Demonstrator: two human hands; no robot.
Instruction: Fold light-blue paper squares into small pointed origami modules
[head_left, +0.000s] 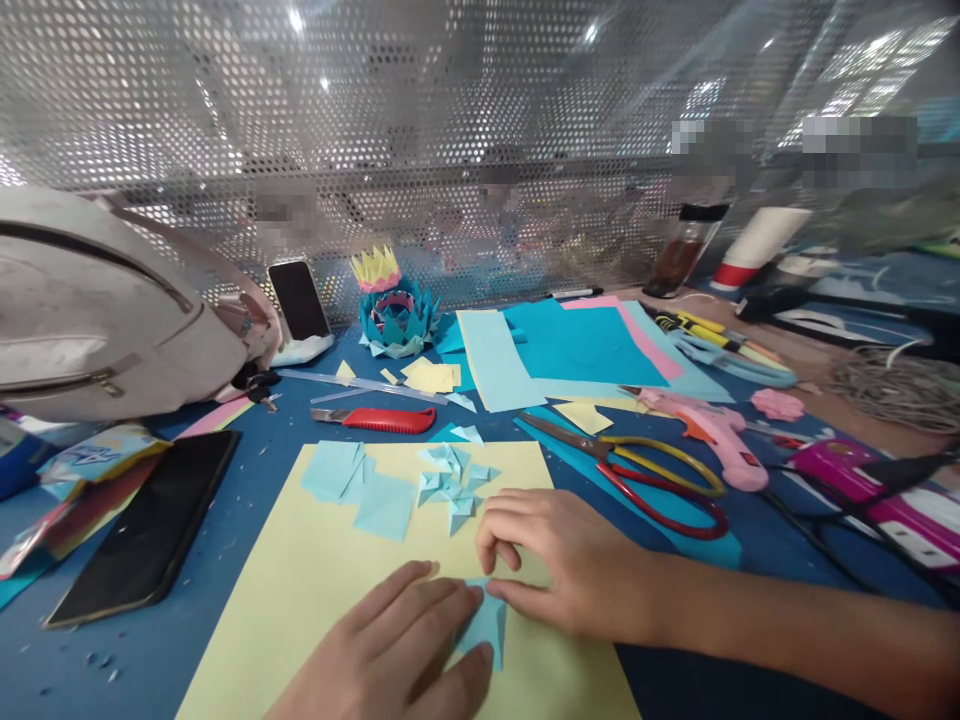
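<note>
A small light-blue paper piece [486,632], partly folded, lies on the large yellow sheet [277,600]. My left hand [405,640] rests over its left side, fingers pressing it down. From the right, my right hand [555,565] touches the top edge of the piece with its thumb, the other fingers curled above the sheet. Farther up the yellow sheet are square light-blue papers [384,508] at the left and several small folded light-blue pieces [450,485] beside them.
Scissors [600,450], a pink glue gun [720,430] and a power strip [862,490] are at the right. A red cutter [390,420] lies behind the sheet, near a paper flower [397,320]. A black tablet [150,530] and a bag [112,320] stand left.
</note>
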